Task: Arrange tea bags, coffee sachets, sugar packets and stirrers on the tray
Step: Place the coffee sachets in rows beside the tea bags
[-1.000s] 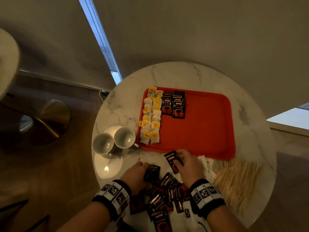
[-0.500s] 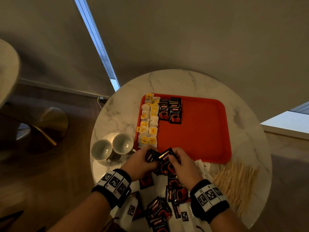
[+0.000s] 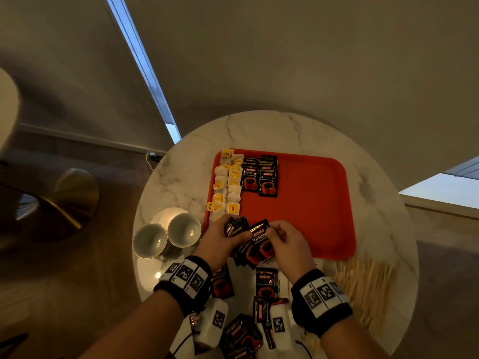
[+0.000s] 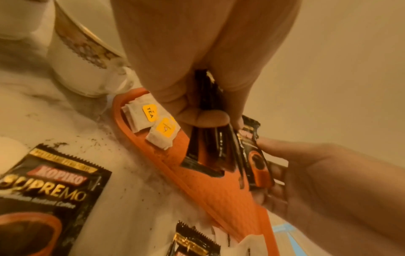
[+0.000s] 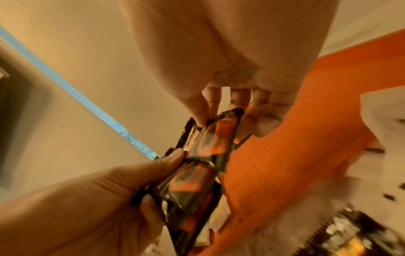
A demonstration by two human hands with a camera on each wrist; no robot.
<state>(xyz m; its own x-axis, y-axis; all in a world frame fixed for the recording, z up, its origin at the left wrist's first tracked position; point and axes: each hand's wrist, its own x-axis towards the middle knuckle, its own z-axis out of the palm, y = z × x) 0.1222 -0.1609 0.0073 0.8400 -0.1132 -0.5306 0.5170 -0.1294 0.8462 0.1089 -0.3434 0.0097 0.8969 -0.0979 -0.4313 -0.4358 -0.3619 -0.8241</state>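
Since a second ago, both hands have been lifted from the pile of loose coffee sachets [image 3: 267,282] and brought up to the near edge of the red tray [image 3: 311,203], with a bunch of sachets now carried between them. A small stack of Kopiko coffee sachets [image 3: 255,242] is held over that near edge. The left hand [image 3: 220,242] is curled round the stack, thumb on one side and fingers on the other, as the left wrist view shows. The top sachet [image 5: 210,138] is pinched at its end by the right hand [image 3: 287,244], thumb and fingertips tight on it. It looks as if one sachet is being pulled off the stack to be laid down. To do this well, only one sachet should be slid off at a time, and the rest should be kept squeezed so none slip out. The sachet should be laid flat, picture side up, below the two short rows of coffee sachets [image 3: 259,177] already on the tray, so the rows are made longer. It should be kept straight and just beside the tea bags [image 3: 228,187], which are lined up along the left side of the tray. The tea bags should not be bumped. Wooden stirrers [image 3: 363,286] are waiting on the marble table [image 3: 259,130] to the right, and two cups [image 3: 166,235] are standing to the left.
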